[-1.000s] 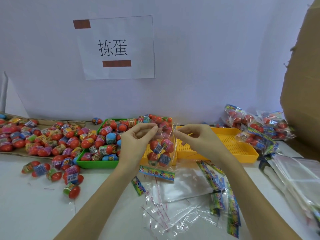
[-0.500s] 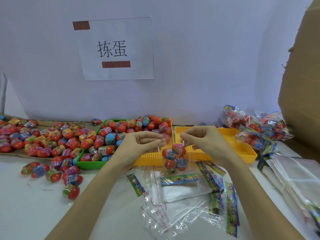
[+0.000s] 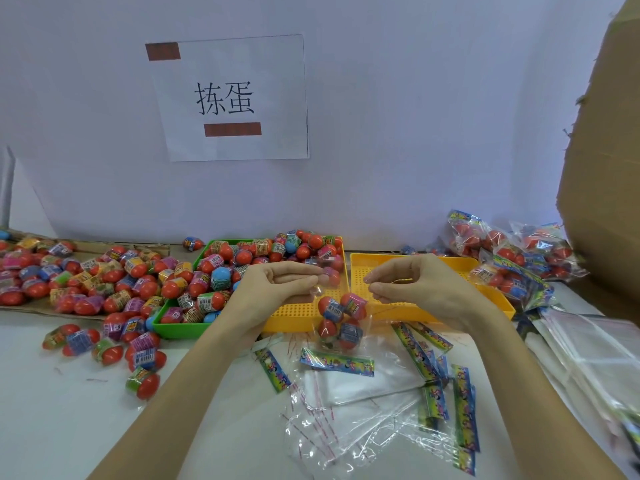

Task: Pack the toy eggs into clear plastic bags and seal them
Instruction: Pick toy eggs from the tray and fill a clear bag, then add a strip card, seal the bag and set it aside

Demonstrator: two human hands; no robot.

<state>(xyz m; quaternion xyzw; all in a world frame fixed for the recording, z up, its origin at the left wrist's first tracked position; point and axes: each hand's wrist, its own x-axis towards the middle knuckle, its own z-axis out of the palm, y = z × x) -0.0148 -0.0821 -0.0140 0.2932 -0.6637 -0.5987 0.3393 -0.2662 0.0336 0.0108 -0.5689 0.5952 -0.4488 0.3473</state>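
A clear plastic bag (image 3: 341, 322) holding several red toy eggs hangs between my hands, above the table in front of the yellow trays, its printed header card at the bottom. My left hand (image 3: 277, 289) pinches the bag's top left corner with thumb and fingertips. My right hand (image 3: 412, 285) pinches the top right edge, a thin strip showing at its fingertips. Loose toy eggs (image 3: 104, 282) lie heaped at the left and fill a green tray (image 3: 173, 329).
Two yellow perforated trays (image 3: 450, 271) stand behind my hands. Empty clear bags (image 3: 363, 410) with colourful header cards lie spread on the white table below. Filled bags (image 3: 512, 258) are piled at the right, beside a cardboard box (image 3: 602, 168). More flat bags (image 3: 595, 351) lie far right.
The bag of eggs has shifted to the right and lower, from in front of the left yellow tray to the gap between the trays. Both hands moved right and further apart along its top.
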